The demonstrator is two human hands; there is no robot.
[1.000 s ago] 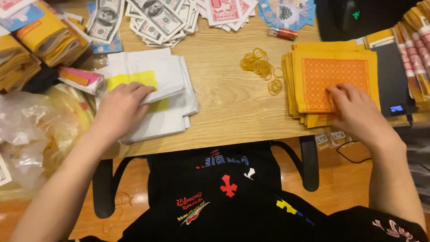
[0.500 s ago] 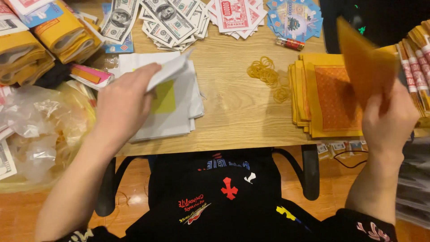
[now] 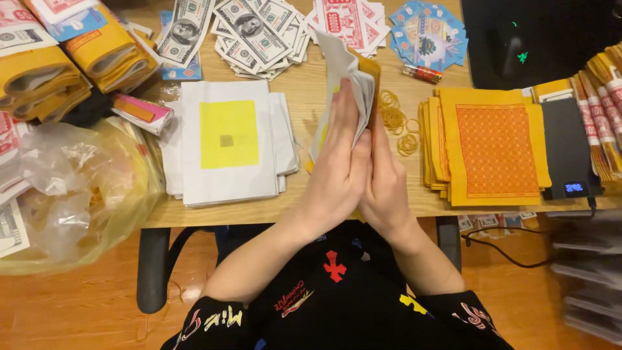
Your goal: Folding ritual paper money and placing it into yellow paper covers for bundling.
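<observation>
My left hand and my right hand are pressed together palm to palm over the middle of the wooden table. Between them stands a white paper sheet with a yellow patch, laid against an orange paper sheet whose edge shows behind it. To the left lies a stack of white sheets, its top one bearing a yellow square. To the right lies a stack of orange patterned sheets.
Yellow rubber bands lie between the hands and the orange stack. Play banknotes, red and blue printed cards and yellow bundles fill the far side. A clear plastic bag sits left; a small black device sits right.
The left hand lifted a white sheet off its stack and the right hand lifted an orange sheet off its stack. Both hands came together at the table's middle with the sheets between them.
</observation>
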